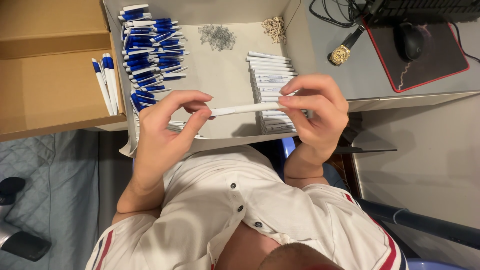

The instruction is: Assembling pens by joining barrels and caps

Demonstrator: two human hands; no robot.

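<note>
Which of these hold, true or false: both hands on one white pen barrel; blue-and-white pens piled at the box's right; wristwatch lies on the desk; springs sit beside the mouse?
1. Both the left hand and the right hand hold one white pen barrel: true.
2. The blue-and-white pens are piled at the right of the box: false, at its left; white barrels are stacked at the right.
3. The wristwatch lies on the desk: true.
4. The springs sit beside the mouse: false, they lie inside the box.
</note>
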